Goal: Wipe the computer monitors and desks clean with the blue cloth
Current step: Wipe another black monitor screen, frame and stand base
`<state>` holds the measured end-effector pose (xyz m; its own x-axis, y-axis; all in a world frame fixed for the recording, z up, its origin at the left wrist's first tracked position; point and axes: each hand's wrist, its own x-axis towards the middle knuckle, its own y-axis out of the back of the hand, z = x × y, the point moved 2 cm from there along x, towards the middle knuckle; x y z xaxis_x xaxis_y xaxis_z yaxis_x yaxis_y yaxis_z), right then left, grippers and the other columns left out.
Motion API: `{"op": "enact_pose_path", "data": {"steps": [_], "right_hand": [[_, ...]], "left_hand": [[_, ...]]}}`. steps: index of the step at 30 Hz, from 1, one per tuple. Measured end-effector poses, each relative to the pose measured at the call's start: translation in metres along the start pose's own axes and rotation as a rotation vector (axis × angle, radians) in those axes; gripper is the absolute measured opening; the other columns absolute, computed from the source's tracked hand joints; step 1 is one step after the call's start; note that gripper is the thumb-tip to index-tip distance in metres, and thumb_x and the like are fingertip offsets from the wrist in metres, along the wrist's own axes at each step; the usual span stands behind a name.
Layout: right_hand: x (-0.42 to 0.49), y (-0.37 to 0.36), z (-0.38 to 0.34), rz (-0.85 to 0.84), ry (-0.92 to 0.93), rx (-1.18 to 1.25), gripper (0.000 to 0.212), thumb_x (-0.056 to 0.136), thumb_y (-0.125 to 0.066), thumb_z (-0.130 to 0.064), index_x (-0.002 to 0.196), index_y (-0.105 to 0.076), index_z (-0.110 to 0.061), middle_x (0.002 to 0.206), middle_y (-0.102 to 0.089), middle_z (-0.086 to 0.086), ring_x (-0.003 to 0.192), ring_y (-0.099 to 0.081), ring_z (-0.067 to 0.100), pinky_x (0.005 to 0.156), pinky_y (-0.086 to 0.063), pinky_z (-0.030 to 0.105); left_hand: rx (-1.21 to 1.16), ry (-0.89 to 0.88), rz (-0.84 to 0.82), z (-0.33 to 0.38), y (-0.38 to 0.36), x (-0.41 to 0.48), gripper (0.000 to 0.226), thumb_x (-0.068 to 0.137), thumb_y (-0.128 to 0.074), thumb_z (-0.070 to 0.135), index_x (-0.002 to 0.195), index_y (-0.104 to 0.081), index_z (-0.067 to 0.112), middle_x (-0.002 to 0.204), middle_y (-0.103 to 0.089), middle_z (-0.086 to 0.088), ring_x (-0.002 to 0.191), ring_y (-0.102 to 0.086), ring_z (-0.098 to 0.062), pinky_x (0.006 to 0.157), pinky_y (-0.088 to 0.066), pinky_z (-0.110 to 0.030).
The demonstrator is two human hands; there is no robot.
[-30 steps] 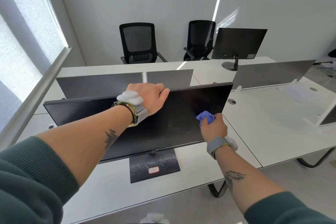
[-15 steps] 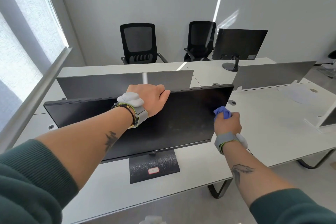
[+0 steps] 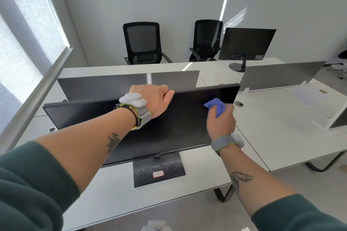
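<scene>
Back on the glass with the crumpled blue cloth (image 3: 215, 106), bunched tight in the curled fingers of the right hand (image 3: 221, 124). Pressed against the wide black flat-screen monitor (image 3: 187, 131), just inside its upper right corner.

Half a second ago: cloth out past the panel's right edge. A second ago: on the screen, lower and nearer the middle. Reads as one stroke run out to the edge and finished, then a fresh pass started higher up and heading inward. Right-hand strip of the screen probably close to done.

Well to the left of the cloth grip, clamped over the monitor's top rim: the left hand (image 3: 152, 99), fingers hooked over the back, bracing the panel. Same spot in both earlier pictures, and no shift in the monitor either.

Below and left of the cloth: the larger part of the screen, with a faint grey haze, likely still to wipe. Further below: the speckled black square stand base (image 3: 159, 170) on the white desk top (image 3: 112, 202), seemingly not yet wiped.
</scene>
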<state>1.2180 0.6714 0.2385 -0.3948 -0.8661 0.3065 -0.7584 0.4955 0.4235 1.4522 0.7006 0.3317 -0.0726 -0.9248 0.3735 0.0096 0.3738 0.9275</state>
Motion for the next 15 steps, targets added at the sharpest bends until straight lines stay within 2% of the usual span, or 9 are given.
{"op": "enact_pose_path", "data": {"steps": [2, 3, 4, 7, 8, 10, 13, 15], "right_hand": [[-0.018, -0.013, -0.002, -0.156, 0.164, -0.085, 0.016, 0.094, -0.057, -0.031, 0.095, -0.045, -0.02, 0.076, -0.059, -0.003, 0.067, -0.057, 0.023, 0.058, -0.044, 0.032], [-0.022, -0.016, 0.003, -0.198, 0.167, -0.13, 0.016, 0.095, -0.057, -0.031, 0.095, -0.046, -0.021, 0.074, -0.058, -0.005, 0.066, -0.059, 0.022, 0.058, -0.047, 0.032], [-0.021, -0.016, 0.009, -0.192, 0.098, -0.152, 0.016, 0.094, -0.057, -0.031, 0.097, -0.046, -0.019, 0.072, -0.056, -0.005, 0.067, -0.06, 0.024, 0.059, -0.05, 0.034], [-0.014, -0.003, 0.016, -0.016, -0.215, -0.069, 0.027, 0.093, -0.058, -0.032, 0.105, -0.044, -0.011, 0.075, -0.056, 0.005, 0.073, -0.062, 0.036, 0.061, -0.049, 0.038], [-0.015, -0.004, 0.011, 0.019, -0.234, -0.036, 0.03, 0.093, -0.059, -0.032, 0.106, -0.043, -0.01, 0.075, -0.056, 0.005, 0.073, -0.062, 0.037, 0.06, -0.047, 0.036], [-0.025, -0.013, -0.007, 0.009, -0.133, -0.018, 0.03, 0.092, -0.06, -0.033, 0.103, -0.042, -0.012, 0.074, -0.055, 0.004, 0.071, -0.061, 0.036, 0.059, -0.045, 0.036], [-0.058, -0.04, -0.029, -0.2, 0.044, -0.087, 0.03, 0.091, -0.06, -0.038, 0.095, -0.04, -0.016, 0.074, -0.058, 0.005, 0.066, -0.059, 0.034, 0.058, -0.049, 0.039], [-0.078, -0.056, -0.027, -0.365, 0.059, -0.127, 0.03, 0.092, -0.059, -0.038, 0.096, -0.04, -0.016, 0.076, -0.061, 0.005, 0.065, -0.061, 0.031, 0.057, -0.048, 0.036]], "left_hand": [[0.008, -0.003, -0.002, -0.001, 0.0, 0.0, 0.052, 0.101, -0.013, 0.06, 0.081, -0.045, 0.024, 0.067, -0.056, 0.006, 0.063, -0.057, -0.02, 0.058, -0.038, -0.028], [0.012, -0.004, -0.003, -0.001, 0.0, 0.0, 0.052, 0.101, -0.013, 0.061, 0.081, -0.045, 0.024, 0.067, -0.057, 0.006, 0.064, -0.057, -0.021, 0.057, -0.037, -0.028], [0.012, -0.006, -0.003, 0.0, 0.0, 0.0, 0.052, 0.101, -0.013, 0.061, 0.081, -0.045, 0.024, 0.067, -0.057, 0.006, 0.064, -0.057, -0.021, 0.057, -0.036, -0.028], [0.007, -0.017, 0.001, 0.004, -0.001, -0.001, 0.051, 0.101, -0.014, 0.06, 0.081, -0.044, 0.025, 0.066, -0.055, 0.007, 0.062, -0.055, -0.019, 0.056, -0.036, -0.027], [0.011, -0.015, 0.001, 0.004, 0.0, -0.001, 0.05, 0.101, -0.014, 0.06, 0.081, -0.044, 0.025, 0.066, -0.055, 0.006, 0.061, -0.054, -0.018, 0.056, -0.035, -0.027], [0.015, -0.008, -0.001, 0.002, 0.001, -0.001, 0.05, 0.102, -0.015, 0.059, 0.081, -0.044, 0.024, 0.066, -0.054, 0.006, 0.06, -0.052, -0.018, 0.056, -0.034, -0.028], [0.006, -0.012, 0.013, 0.003, 0.0, 0.001, 0.05, 0.102, -0.015, 0.059, 0.082, -0.045, 0.024, 0.067, -0.055, 0.006, 0.065, -0.056, -0.023, 0.059, -0.038, -0.03], [0.013, -0.006, 0.012, 0.002, -0.001, 0.0, 0.05, 0.101, -0.015, 0.06, 0.083, -0.045, 0.024, 0.067, -0.056, 0.006, 0.065, -0.057, -0.023, 0.06, -0.041, -0.031]]}}
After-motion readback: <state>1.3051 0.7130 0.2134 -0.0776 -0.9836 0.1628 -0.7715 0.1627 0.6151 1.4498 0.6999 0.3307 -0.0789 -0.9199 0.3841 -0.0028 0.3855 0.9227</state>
